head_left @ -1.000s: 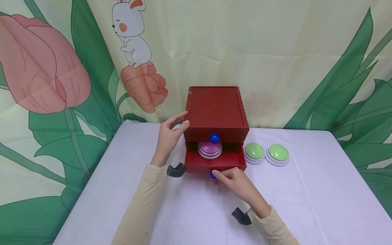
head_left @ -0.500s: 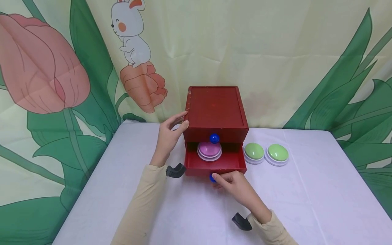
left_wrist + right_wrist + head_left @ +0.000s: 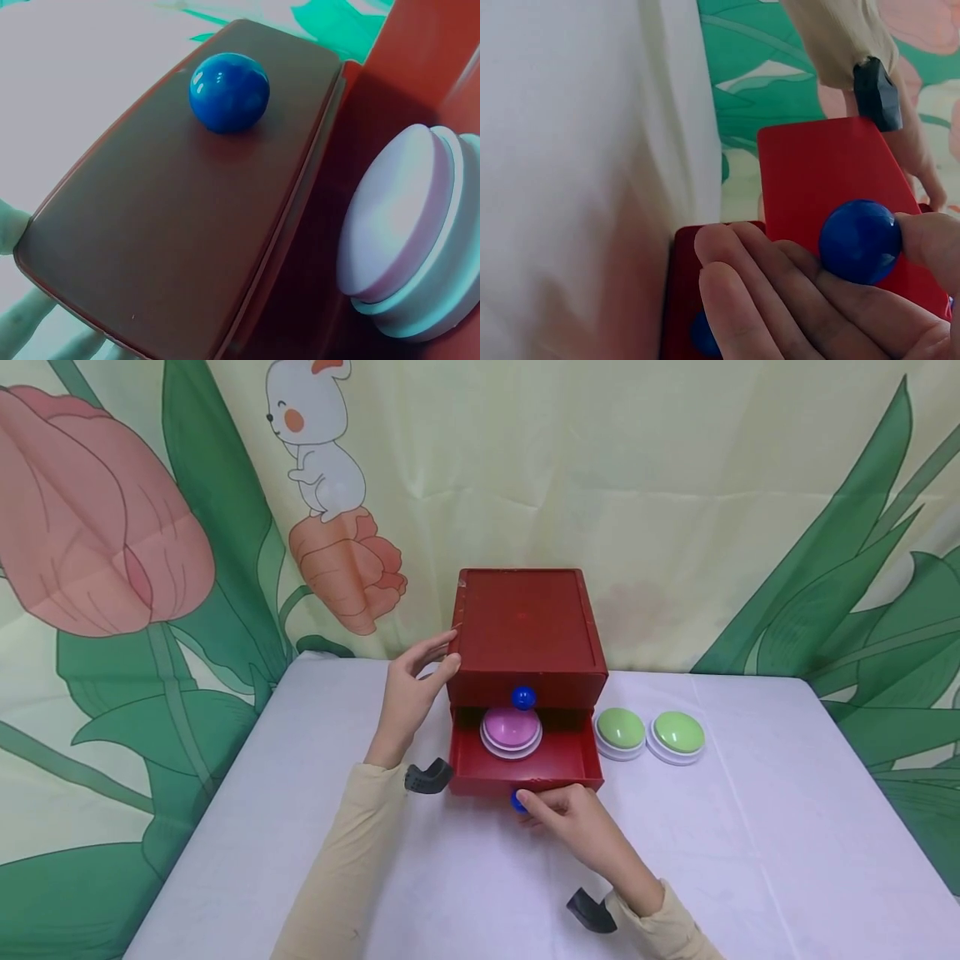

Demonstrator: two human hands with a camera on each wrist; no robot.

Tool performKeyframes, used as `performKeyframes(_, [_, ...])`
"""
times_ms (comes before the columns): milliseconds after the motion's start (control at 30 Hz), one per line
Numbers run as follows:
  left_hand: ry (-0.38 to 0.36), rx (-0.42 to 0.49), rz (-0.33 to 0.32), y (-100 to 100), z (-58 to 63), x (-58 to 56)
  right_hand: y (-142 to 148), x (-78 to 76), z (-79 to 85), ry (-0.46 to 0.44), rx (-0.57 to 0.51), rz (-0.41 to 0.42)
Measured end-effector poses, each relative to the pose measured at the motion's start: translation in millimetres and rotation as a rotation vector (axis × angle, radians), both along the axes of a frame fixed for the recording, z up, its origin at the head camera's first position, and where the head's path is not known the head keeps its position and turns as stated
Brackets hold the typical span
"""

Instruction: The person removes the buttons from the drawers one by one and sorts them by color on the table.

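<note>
A red two-drawer box (image 3: 525,618) stands at the back of the table, its upper drawer closed and its lower drawer (image 3: 558,768) pulled out. Inside the lower drawer, toward the left, sits a pink push button (image 3: 512,728) on a white base; the left wrist view shows this pink button (image 3: 397,217) too. My right hand (image 3: 585,827) pinches the lower drawer's blue knob (image 3: 861,241) between thumb and finger. Against the box's left side rests my left hand (image 3: 412,693), fingers extended. The upper drawer's blue knob (image 3: 229,92) is untouched.
Two green push buttons on white bases stand right of the box: one green button (image 3: 620,729) close to the drawer, the other green button (image 3: 678,733) beside it. A white cloth covers the table (image 3: 750,827). A printed curtain (image 3: 675,527) hangs behind.
The lower drawer has slid a little farther out toward me, carrying the pink button, with my right hand on its knob. My left hand stays against the box.
</note>
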State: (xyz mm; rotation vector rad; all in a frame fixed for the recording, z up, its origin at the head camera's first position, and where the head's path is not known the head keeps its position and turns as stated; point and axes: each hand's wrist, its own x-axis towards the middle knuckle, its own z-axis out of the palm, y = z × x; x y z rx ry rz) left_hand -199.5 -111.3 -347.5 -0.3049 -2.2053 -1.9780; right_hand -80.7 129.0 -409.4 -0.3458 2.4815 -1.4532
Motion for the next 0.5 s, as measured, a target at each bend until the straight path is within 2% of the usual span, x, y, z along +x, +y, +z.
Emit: performKeyframes(500, [0.066,0.022,0.022,1.2,-6.4,0.3,-1.4,9.0,0.1,-0.023,-0.054,0.002])
